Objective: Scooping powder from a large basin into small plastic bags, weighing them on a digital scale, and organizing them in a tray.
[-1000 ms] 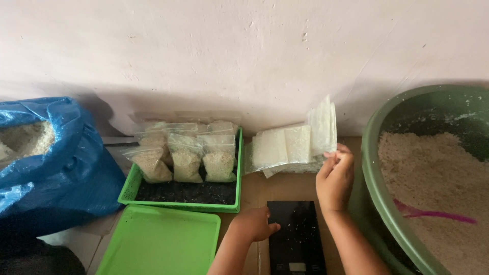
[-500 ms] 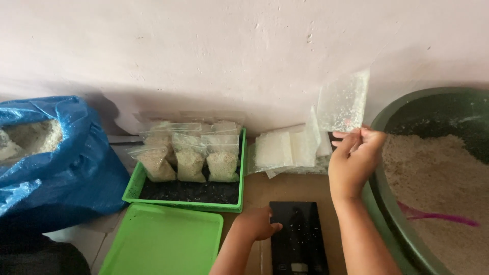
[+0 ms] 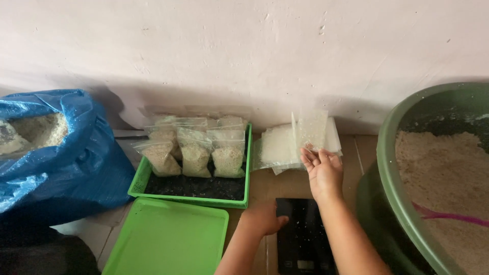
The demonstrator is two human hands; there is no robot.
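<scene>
A single clear plastic bag (image 3: 311, 130), empty and flat, stands upright just above the stack of empty clear bags (image 3: 277, 147) that lies on the floor against the wall. The right hand (image 3: 322, 170) pinches its lower edge between thumb and fingertips, fingers closed on the plastic, palm turned towards the wall. The bag's top leans slightly back towards the wall.

Near to that, the left hand (image 3: 265, 218) rests on the floor beside the left edge of a black digital scale (image 3: 304, 234), its thumb touching the scale's rim; the fingers are curled under, and it is not clear whether they hold anything. The scale's dark glass top is speckled with pale grains.

To the left of the bag stack sits a green plastic tray (image 3: 193, 196) with a dark bottom. Along its far side stand several filled clear bags (image 3: 196, 153) of pale, grainy material, leaning together in a row. Just nearer than the tray lies a flat green lid (image 3: 168, 239), light green and bare.

At the far left, a blue woven sack (image 3: 66, 153) sits open, with the same pale grainy material visible in its mouth. On the right, a large green basin (image 3: 392, 168) holds a heap of that material, and a pink handle (image 3: 448, 215) pokes out of the heap near the right edge.
</scene>
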